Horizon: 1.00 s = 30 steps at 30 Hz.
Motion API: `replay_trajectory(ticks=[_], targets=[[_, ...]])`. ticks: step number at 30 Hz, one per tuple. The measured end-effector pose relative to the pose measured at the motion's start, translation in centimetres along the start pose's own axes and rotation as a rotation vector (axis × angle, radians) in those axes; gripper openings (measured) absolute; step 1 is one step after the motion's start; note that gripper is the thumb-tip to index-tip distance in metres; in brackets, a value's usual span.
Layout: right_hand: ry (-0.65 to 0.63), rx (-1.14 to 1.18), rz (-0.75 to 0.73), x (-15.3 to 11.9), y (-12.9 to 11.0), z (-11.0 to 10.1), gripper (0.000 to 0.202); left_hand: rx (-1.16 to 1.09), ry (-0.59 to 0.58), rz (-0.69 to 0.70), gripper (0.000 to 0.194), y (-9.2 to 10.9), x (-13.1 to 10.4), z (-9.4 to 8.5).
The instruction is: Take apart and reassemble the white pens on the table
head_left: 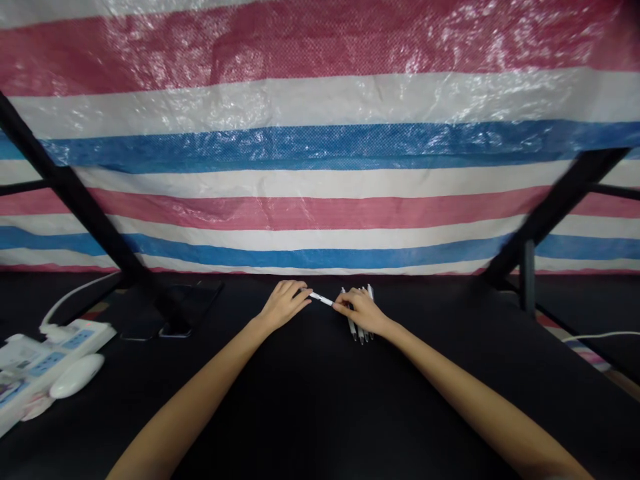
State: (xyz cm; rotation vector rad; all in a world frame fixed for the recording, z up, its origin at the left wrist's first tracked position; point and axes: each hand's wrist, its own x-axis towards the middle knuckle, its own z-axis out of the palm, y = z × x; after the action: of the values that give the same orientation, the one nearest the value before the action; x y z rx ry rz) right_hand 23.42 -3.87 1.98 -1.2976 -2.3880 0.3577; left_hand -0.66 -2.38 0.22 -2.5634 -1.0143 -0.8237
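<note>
A white pen (321,299) spans the gap between my two hands, slanting down to the right. My left hand (285,303) has its fingers closed at the pen's left end. At the other end, the thumb and fingers of my right hand (363,311) pinch the pen. Several more white and clear pens (361,333) lie side by side on the black table (320,400), partly hidden under my right hand.
A white power strip (55,363) with plugs and a cable lies at the left, a white computer mouse (77,375) beside it. Dark flat devices (155,327) rest near the left black post (107,230). Another post (545,213) rises at right. Behind hangs a striped plastic sheet (320,180).
</note>
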Motion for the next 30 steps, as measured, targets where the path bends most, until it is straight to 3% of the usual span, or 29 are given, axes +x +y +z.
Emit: replay_trajectory(ticks=[7, 13, 20, 30], targets=[[-0.041, 0.290, -0.045, 1.5, -0.3, 1.0, 0.028, -0.002, -0.006, -0.067, 0.028, -0.1, 0.0, -0.2], [0.051, 0.442, -0.027, 1.8, 0.8, 2.0, 0.023, -0.017, -0.067, -0.061, 0.034, -0.2, 0.2, -0.1], [0.078, 0.544, -0.057, 1.7, 1.1, 2.1, 0.016, -0.114, -0.081, -0.119, 0.031, -0.5, 0.3, 0.3], [0.021, 0.568, -0.050, 1.6, 1.2, 2.2, 0.018, -0.065, -0.041, -0.005, 0.025, -0.5, 0.2, 0.6]])
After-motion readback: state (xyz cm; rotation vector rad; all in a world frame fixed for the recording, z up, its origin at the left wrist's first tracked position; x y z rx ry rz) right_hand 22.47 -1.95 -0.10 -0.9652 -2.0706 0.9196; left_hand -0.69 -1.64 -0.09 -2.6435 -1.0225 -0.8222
